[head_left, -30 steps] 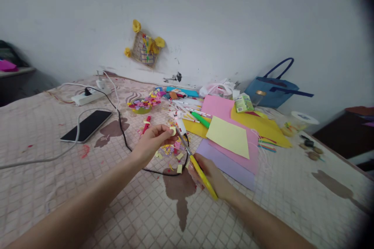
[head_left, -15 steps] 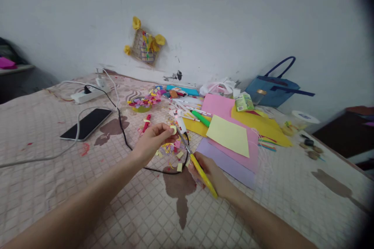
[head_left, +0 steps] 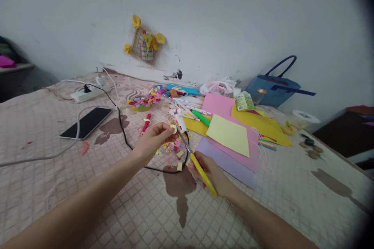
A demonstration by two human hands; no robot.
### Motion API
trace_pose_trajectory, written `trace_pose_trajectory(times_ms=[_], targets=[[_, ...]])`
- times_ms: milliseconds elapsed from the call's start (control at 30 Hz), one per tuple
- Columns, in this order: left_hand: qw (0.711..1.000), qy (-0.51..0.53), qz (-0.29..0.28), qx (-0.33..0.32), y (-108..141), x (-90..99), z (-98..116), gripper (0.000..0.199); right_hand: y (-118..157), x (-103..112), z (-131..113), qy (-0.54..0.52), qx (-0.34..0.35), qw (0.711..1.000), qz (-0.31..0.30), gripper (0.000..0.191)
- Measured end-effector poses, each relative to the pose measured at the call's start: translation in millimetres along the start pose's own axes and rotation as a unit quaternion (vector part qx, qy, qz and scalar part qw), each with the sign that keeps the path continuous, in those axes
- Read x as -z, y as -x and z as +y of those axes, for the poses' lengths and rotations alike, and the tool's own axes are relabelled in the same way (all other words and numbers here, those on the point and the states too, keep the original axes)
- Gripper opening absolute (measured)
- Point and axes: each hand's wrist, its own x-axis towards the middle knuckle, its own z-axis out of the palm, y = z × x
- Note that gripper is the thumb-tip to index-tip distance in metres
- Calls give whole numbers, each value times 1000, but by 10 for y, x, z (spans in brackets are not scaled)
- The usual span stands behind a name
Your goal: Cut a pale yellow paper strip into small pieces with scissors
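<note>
Between the fingertips of my left hand (head_left: 154, 140) is a small pale yellow piece of paper (head_left: 174, 128). My right hand (head_left: 212, 171) grips a pair of scissors (head_left: 201, 172) with yellow handles; the blades point up and left, their tips at the edge of the paper piece. Some of the right-hand fingers are hidden behind the handles. Below the blades lie small pale yellow squares (head_left: 179, 166) and colourful paper scraps (head_left: 172, 147). A white glue gun (head_left: 179, 121) rests just behind the hands, and a red cutter-like tool (head_left: 146, 122) lies beyond my left hand.
At right, a pale yellow sheet (head_left: 229, 134) tops pink and purple sheets (head_left: 224, 163). A green marker (head_left: 200, 117) lies beside them. A black cable (head_left: 124, 136) loops around the work spot. A tablet or phone (head_left: 87, 123) and power strip (head_left: 90, 94) are left; a blue bag (head_left: 273, 89) stands back right.
Very little differs. The scissor blades look slightly more apart at the paper piece's edge; both hands keep nearly the same place.
</note>
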Motion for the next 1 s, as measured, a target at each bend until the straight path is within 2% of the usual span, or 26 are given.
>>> trace_pose_trajectory(times_ms=[533,1000], targets=[[1000,24,11,-4,19,-40,-24,19,5,1,59,17,31,999,10,24],[1000,17,9,0,21,-38,-4,17,0,15,39,18,8,1000,-1,25]])
